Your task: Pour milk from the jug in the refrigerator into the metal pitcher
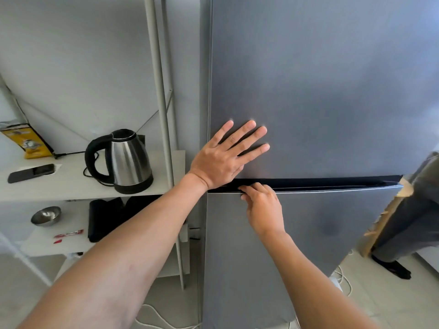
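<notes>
Shelving (71, 186) stands at the far left against a pale wall. Its upper board carries a yellow packet (28, 143), a dark phone (31, 173) lying flat and a steel kettle (129, 162) with a black handle. The board below holds a small metal bowl (45, 216), a red sachet (69, 233) and a folded black item (104, 217).

Just beside the shelving, the grey refrigerator (320, 91) fills the middle and right. It stands upright with its long axis vertical and its front towards the camera. Both doors are closed, so what is inside is hidden. A dark seam (332, 182) runs level across it between the upper door and the lower door (320, 233).

The left hand (221, 160) lies flat on the upper door just above the seam, fingers straight and spread. The right hand (263, 210) is just below it, fingers curled into the seam over the top edge of the lower door, gripping it.

At the far right stand a strip of cardboard (384, 217) and another person's trouser leg (403, 222).
</notes>
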